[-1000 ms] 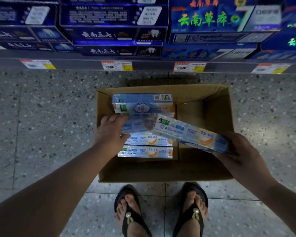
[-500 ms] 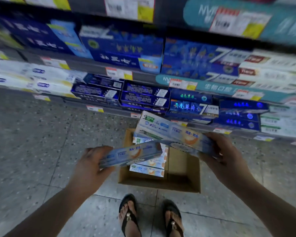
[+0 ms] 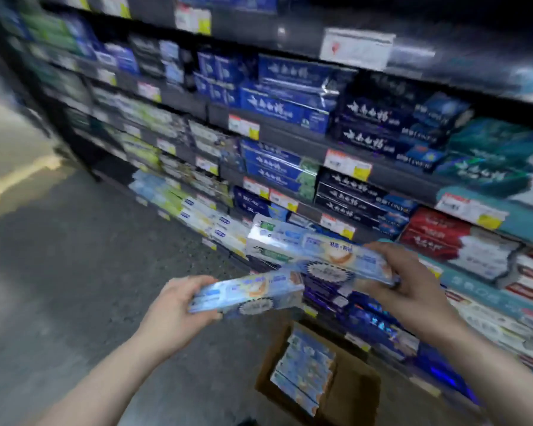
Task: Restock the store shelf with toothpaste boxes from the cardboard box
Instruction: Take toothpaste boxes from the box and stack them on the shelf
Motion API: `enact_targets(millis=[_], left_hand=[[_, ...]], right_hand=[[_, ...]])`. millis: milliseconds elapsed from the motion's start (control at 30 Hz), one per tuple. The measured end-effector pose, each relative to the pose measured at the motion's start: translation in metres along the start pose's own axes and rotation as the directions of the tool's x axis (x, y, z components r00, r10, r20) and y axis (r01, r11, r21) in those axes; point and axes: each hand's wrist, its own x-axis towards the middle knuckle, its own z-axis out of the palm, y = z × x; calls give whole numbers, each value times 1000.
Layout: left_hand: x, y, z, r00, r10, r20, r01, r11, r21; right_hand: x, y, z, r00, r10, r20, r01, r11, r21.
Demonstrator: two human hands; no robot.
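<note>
- Rising from the carton point(image 3: 356, 392), the view now faces the shelf point(image 3: 293, 139) instead of the floor.
- Left hand point(image 3: 170, 309): fingers wrapped around one box point(image 3: 246, 292), lifted since a second ago.
- Right hand point(image 3: 413, 281): fingers clamped on a stack point(image 3: 314, 253) near the lower shelves.
- Pick complete; placement appears next. More boxes remain in the carton.

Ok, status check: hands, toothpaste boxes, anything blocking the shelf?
Left hand holds one toothpaste box. Right hand holds a stack of boxes. Cardboard box on floor, part full. Nothing between hands and shelf.
</note>
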Motion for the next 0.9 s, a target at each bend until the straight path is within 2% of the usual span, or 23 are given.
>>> enact_targets(millis=[233, 433, 533, 900], left_hand=[[-62, 16, -129, 989, -68, -133, 61, 997, -53], [-101, -17, -228, 956, -147, -255, 127, 988, -93], [-107, -45, -277, 937, -124, -327, 96, 990, -103], [-79, -172, -468, 935, -90, -342, 100, 995, 13]], right_hand=[[23, -139, -12, 982, -155, 111, 145, 985, 90], [54, -238, 16, 955, -240, 176, 248, 968, -29], [75, -283, 50, 949, -261, 175, 275, 960, -57], [154, -441, 218, 960, -240, 147, 244, 970, -12]])
